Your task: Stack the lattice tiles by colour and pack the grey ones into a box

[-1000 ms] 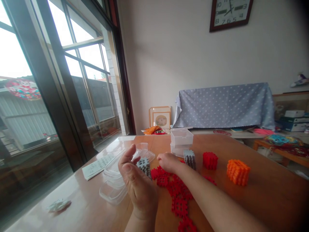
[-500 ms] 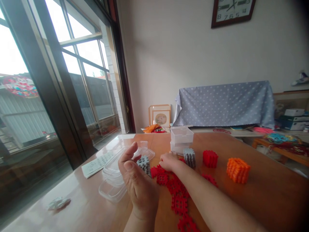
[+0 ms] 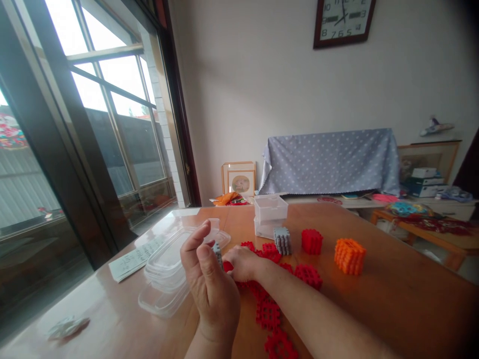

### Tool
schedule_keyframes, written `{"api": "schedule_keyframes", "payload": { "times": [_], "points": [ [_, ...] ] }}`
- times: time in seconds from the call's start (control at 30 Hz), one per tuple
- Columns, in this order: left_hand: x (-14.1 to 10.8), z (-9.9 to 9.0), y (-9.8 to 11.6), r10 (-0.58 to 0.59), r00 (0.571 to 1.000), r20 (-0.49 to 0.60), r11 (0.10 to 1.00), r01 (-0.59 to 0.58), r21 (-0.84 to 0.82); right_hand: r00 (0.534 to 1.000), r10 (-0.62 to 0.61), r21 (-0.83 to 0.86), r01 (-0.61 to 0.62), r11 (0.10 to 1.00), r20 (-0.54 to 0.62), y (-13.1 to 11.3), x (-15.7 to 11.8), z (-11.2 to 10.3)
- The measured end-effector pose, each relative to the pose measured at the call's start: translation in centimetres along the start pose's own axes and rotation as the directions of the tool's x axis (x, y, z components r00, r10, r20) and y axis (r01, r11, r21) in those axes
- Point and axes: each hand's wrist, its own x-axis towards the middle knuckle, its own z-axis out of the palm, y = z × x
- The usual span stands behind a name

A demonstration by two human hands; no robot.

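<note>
My left hand (image 3: 211, 289) is raised at the middle of the table, palm turned right, with the fingers loosely curved and the thumb apart. Partly hidden behind it is a grey stack of notched plastic building tiles (image 3: 217, 254); whether the hand touches this stack does not show. My right hand (image 3: 241, 263) reaches across to the left, its fingers closed at a red notched tile (image 3: 227, 266) beside the grey stack. Loose red lattice tiles (image 3: 268, 314) lie under and around my right forearm, some overlapping.
Farther right stand a second grey stack (image 3: 282, 241), a red stack (image 3: 312, 242) and an orange stack (image 3: 350, 256). Clear plastic boxes (image 3: 271, 208) are behind them. Left of my hands lie transparent lids (image 3: 160, 296), written paper (image 3: 132, 260) and a crumpled packet (image 3: 67, 327).
My right hand has moved left and nearer, from the loose red tiles to the red tile by the grey stack. My left hand keeps its pose. The view has turned slightly right.
</note>
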Motion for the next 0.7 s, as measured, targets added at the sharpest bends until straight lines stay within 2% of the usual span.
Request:
{"api": "schedule_keyframes", "payload": {
  "times": [0.1, 0.17, 0.27, 0.43, 0.53, 0.6, 0.67, 0.7],
  "points": [
    [0.0, 0.1, -0.4, 0.039, 0.999, 0.006, 0.999, -0.039, -0.006, 0.996, -0.077, 0.082, 0.080, 0.993, -0.044, 0.0, -0.4, 0.1],
    [-0.1, 0.2, -0.6, 0.059, 0.998, 0.013, 0.998, -0.059, -0.006, 0.992, -0.076, 0.149, 0.090, 0.985, -0.100, 0.1, -0.8, 0.1],
    [-0.2, 0.2, -0.8, 0.083, 0.996, 0.034, 0.997, -0.083, 0.002, 0.977, -0.021, 0.272, 0.080, 0.959, -0.213, 0.7, -1.4, -0.1],
    [-0.6, 0.4, -0.7, 0.063, 0.995, 0.075, 0.998, -0.063, -0.002, 0.923, 0.120, 0.472, 0.072, 0.879, -0.365, 2.8, -2.8, -1.6],
    [-0.8, 0.8, -0.8, -0.008, 0.993, 0.115, 0.999, 0.012, -0.032, 0.878, 0.219, 0.570, 0.071, 0.819, -0.424, 4.6, -4.8, -3.2],
    [-1.0, 1.2, -1.0, -0.092, 0.981, 0.174, 0.992, 0.104, -0.064, 0.843, 0.315, 0.716, 0.114, 0.689, -0.437, 5.6, -6.8, -4.3],
    [-1.4, 1.6, -1.3, -0.203, 0.944, 0.259, 0.971, 0.228, -0.068, 0.813, 0.368, 0.772, 0.147, 0.619, -0.450, 6.3, -9.1, -5.3],
    [-1.8, 1.9, -1.6, -0.271, 0.911, 0.311, 0.952, 0.302, -0.056, 0.803, 0.384, 0.781, 0.154, 0.605, -0.456, 6.6, -10.2, -5.7]
  ]
}}
